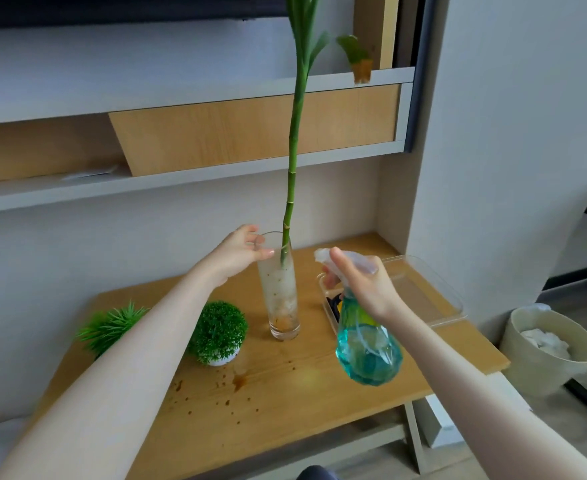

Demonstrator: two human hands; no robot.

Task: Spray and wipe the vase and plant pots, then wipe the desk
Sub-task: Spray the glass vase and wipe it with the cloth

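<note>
Glass vase point(282, 299) stands upright on the table point(285, 386), long axis vertical, mouth up. Left hand point(237, 252) grips its rim. Right hand point(361, 282) holds spray bottle point(366, 348), nozzle pointing left toward the vase.

A pale waste bin point(548, 344) lined with a bag stands on the floor, crumpled white paper inside; a clear plastic tray point(434, 289) holds something dark, and wooden wall shelves point(250, 133) hang above
</note>
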